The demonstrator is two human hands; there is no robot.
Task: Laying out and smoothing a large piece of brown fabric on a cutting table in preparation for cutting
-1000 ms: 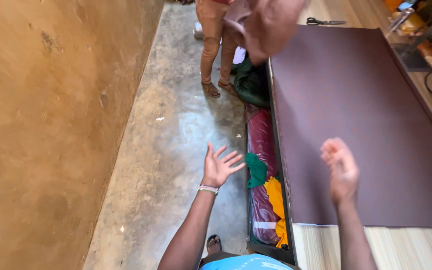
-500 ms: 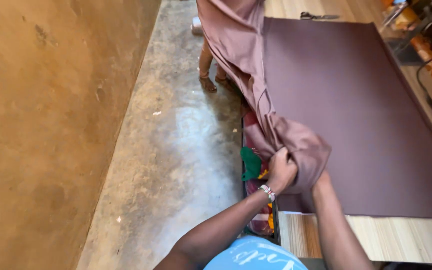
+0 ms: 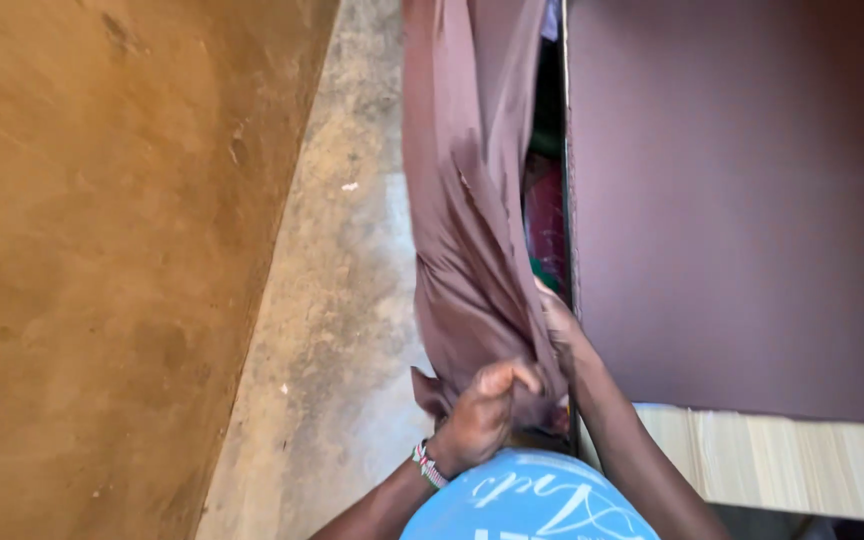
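Observation:
A long brown cloth [image 3: 467, 220] hangs stretched from the top of the view down to my hands, just left of the table's edge. My left hand [image 3: 487, 415] is shut on its bunched lower end, a beaded band on the wrist. My right hand [image 3: 557, 325] grips the same cloth from the right side, partly hidden behind the folds. More brown fabric [image 3: 742, 200] lies flat over the table top on the right.
A tan wall [image 3: 102, 250] runs along the left, with a strip of grey concrete floor [image 3: 347, 300] beside it. Coloured cloths [image 3: 544, 215] sit under the table edge. Pale wood of the table [image 3: 782, 465] shows at the near end.
A second ago both hands were open and empty. They then closed on the brown cloth and have drawn it nearer to me and off the table's edge.

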